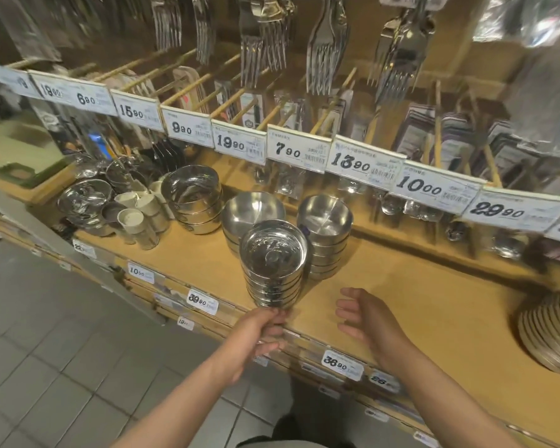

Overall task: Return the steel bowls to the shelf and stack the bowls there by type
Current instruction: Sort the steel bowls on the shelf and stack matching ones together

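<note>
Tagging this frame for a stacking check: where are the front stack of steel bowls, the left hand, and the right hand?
front stack of steel bowls (274,253): head view, inside of top bowl.
left hand (259,334): head view, back of hand.
right hand (366,315): head view, palm.

Grey tiled floor below a wooden display unit, with blurred, perhaps plastic-wrapped, forks hanging above.

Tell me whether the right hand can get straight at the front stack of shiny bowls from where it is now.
Probably yes. The right hand hangs open just right of the front stack of shiny bowls, with only bare shelf between them. The left hand sits at the stack's near base, leaving its right side free.
</note>
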### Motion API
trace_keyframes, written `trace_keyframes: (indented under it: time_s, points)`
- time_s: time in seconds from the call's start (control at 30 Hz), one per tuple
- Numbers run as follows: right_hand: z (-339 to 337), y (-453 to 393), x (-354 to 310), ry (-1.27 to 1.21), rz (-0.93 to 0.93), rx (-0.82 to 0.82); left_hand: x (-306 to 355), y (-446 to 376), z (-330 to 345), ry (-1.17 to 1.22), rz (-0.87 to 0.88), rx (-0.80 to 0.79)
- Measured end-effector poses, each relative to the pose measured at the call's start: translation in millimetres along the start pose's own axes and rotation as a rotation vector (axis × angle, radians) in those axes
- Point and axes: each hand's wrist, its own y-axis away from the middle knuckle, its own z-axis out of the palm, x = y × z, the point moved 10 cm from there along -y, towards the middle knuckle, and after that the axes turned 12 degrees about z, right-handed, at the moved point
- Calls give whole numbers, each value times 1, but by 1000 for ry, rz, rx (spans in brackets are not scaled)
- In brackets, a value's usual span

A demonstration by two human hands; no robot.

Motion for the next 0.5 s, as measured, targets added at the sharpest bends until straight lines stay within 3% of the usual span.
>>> trace_keyframes:
  time_s: [0.17,0.3,0.5]
  points:
    - [24,-2,-8,70,35,-89,10,10,-41,62,4,182]
    - [8,-23,-19,13,-24,-50,3,14,-23,-9,-21,135]
    - [-12,-68,-51,-72,-63,-24,0,-8,62,-18,31,51]
